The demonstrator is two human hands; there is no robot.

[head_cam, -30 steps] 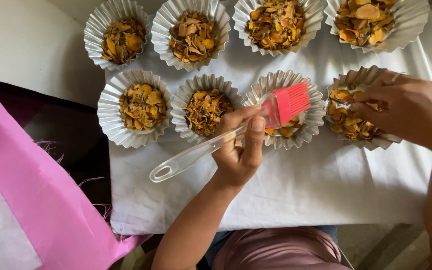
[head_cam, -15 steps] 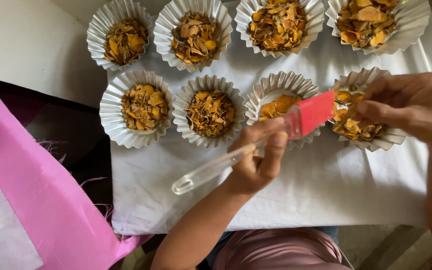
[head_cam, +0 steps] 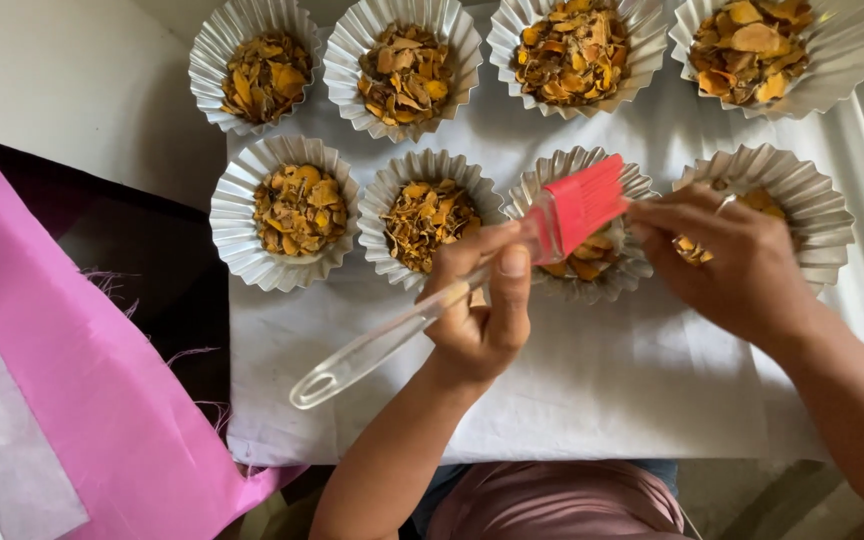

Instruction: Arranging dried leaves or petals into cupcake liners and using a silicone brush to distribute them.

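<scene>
**Brush Head Brought to the Right Hand**

Over the third foil cup (head_cam: 580,232) of the near row, the pastry brush (head_cam: 472,285) was held by the left hand (head_cam: 477,315). The clear handle was pinched between thumb and curled fingers, its looped end angled down toward the white cloth (head_cam: 592,390). Half a second earlier the red bristle head had been positioned farther right, at the fourth near cup (head_cam: 797,215); it was since drawn back leftward and raised slightly. The right hand (head_cam: 737,265) was shifted to meet it, with fingertips pressed together and touching the edge of the bristles, so the head was judged to be under handling at the tips rather than applied to the cup contents.

The brush was seen with a transparent, flattened handle and a block of red, flexible bristles, tilted upward to the right. No residue could be told on the bristles.

Eight fluted foil cups of dried orange-yellow chips were set in two rows on the cloth. A pink fabric (head_cam: 72,400) was laid well apart at the left.
</scene>
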